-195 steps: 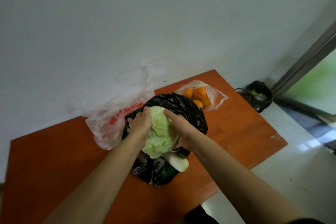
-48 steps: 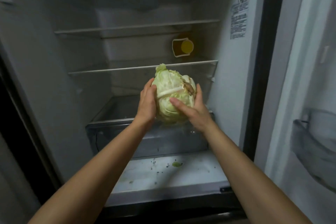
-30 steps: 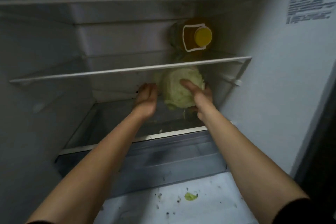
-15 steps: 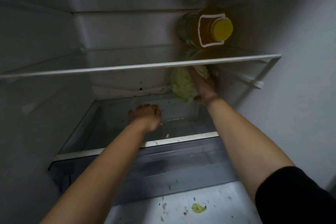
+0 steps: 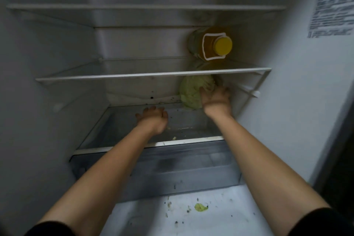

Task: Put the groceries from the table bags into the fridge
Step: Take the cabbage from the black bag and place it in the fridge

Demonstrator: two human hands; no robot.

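Observation:
A pale green cabbage (image 5: 190, 92) sits at the back right of the fridge's lowest glass shelf (image 5: 183, 141), under the middle shelf (image 5: 134, 76). My right hand (image 5: 216, 98) is against the cabbage's right front side, with its fingers laid on the leaves. My left hand (image 5: 153, 119) hovers palm down over the middle of the same shelf, fingers apart and holding nothing, well left of the cabbage. Part of the cabbage's top is hidden behind the middle shelf's front edge.
A yellow-capped oil bottle (image 5: 212, 46) lies on the middle shelf, directly above the cabbage. A clear drawer (image 5: 172, 168) sits below the lowest shelf. A leaf scrap (image 5: 200, 207) and crumbs lie on the white ledge in front. The fridge's right wall carries a label (image 5: 331, 5).
The cabbage went from the black bag on the table into the fridge, onto the lowest shelf's back right. My left hand let go and drew back. My right hand stayed on the cabbage.

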